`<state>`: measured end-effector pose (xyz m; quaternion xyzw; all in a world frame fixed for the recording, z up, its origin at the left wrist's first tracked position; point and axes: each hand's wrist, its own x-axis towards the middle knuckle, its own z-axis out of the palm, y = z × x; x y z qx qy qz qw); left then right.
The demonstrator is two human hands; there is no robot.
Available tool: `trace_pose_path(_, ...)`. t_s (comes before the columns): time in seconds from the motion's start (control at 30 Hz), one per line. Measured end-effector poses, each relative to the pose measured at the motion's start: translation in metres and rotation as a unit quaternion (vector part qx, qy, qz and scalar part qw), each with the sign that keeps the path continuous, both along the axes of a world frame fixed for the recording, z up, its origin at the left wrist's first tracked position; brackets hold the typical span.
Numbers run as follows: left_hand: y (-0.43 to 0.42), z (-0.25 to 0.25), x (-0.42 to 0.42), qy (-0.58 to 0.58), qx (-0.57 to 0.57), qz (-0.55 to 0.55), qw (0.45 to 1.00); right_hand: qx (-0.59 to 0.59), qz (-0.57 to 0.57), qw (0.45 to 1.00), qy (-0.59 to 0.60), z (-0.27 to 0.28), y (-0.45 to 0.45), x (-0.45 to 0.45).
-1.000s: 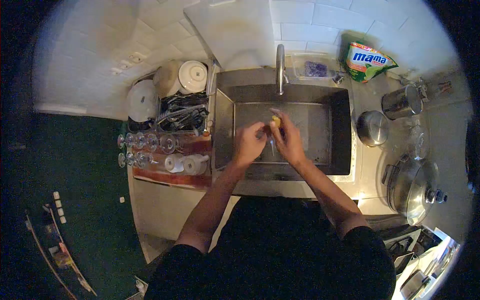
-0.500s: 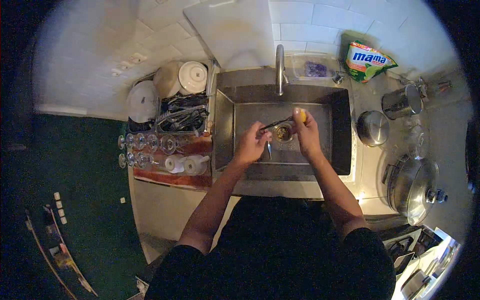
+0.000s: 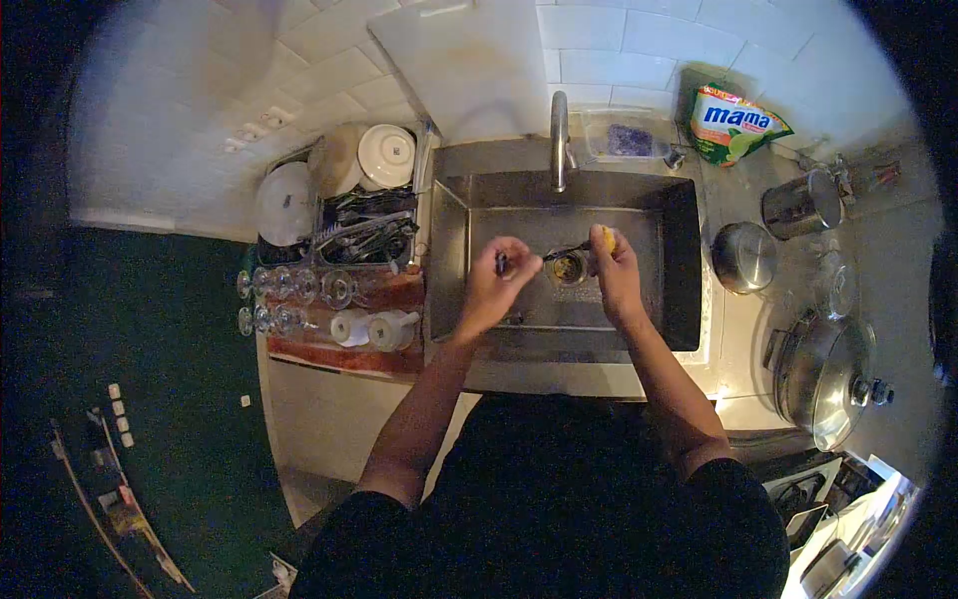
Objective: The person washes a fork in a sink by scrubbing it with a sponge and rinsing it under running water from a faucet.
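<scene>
Over the steel sink (image 3: pixel 489 215), my left hand (image 3: pixel 496 285) is closed round a dark handle, with its fingertips at a thin dark utensil (image 3: pixel 564 252) that spans to my right hand. My right hand (image 3: pixel 617 277) pinches a small yellow sponge (image 3: pixel 609 240) against the far end of that utensil. Whether the handle and the utensil are one piece I cannot tell. Below and between the hands is the round drain (image 3: pixel 569 268) with bits in it. The faucet (image 3: pixel 559 140) stands at the back of the sink.
Left of the sink are a rack (image 3: pixel 424 160) with plates and cutlery, upturned glasses (image 3: pixel 336 287) and white cups (image 3: pixel 391 329). On the right are a small pot (image 3: pixel 744 257), a metal container (image 3: pixel 803 204), a lidded pot (image 3: pixel 828 384) and a soap pouch (image 3: pixel 736 125).
Both hands were close together at first; my right hand has since moved right with the sponge, uncovering the drain. The shiny utensil end hanging below my left hand no longer shows there.
</scene>
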<state>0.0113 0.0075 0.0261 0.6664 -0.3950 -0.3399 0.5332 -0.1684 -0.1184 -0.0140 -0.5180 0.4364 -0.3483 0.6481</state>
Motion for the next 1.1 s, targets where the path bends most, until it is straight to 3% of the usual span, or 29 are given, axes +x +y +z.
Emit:
trace_pose_path(0.17,-0.005,0.019,-0.017,-0.154,-0.039,-0.038,0.987,0.021,0.018,0.999,0.025,0.010,0.006,0.002)
trace_pose_path(0.27,-0.004,0.021,-0.024,-0.215,0.024,-0.009,0.976,0.026,0.028,0.999,0.022,0.009,0.010,0.004)
trace_pose_path(0.57,-0.002,0.003,-0.027,-0.328,-0.060,0.004,0.943,0.019,0.065,0.996,0.054,0.005,0.011,0.001)
trace_pose_path(0.7,0.001,0.007,-0.030,-0.351,-0.023,-0.014,0.936,0.050,0.074,0.994,0.070,0.016,0.012,0.001)
trace_pose_path(0.77,0.002,0.005,-0.030,-0.370,0.003,-0.032,0.928,0.102,0.059,0.993,0.029,-0.006,0.010,-0.004)
trace_pose_path(0.9,0.002,-0.002,-0.032,-0.246,0.034,-0.013,0.969,0.093,-0.054,0.992,-0.071,-0.007,0.022,0.004)
trace_pose_path(0.93,0.002,-0.015,-0.031,-0.186,0.022,-0.003,0.982,-0.036,-0.033,0.999,-0.004,-0.004,0.021,0.003)
trace_pose_path(1.0,0.003,-0.025,-0.030,-0.088,0.045,0.006,0.995,-0.288,0.010,0.949,0.128,0.002,0.019,0.001)
trace_pose_path(1.07,0.002,-0.013,-0.028,-0.012,0.113,0.002,0.993,-0.185,0.011,0.983,-0.019,0.020,0.029,0.009)
trace_pose_path(1.1,0.002,-0.013,-0.026,0.012,0.116,-0.001,0.993,-0.190,0.028,0.981,-0.024,0.024,0.032,0.008)
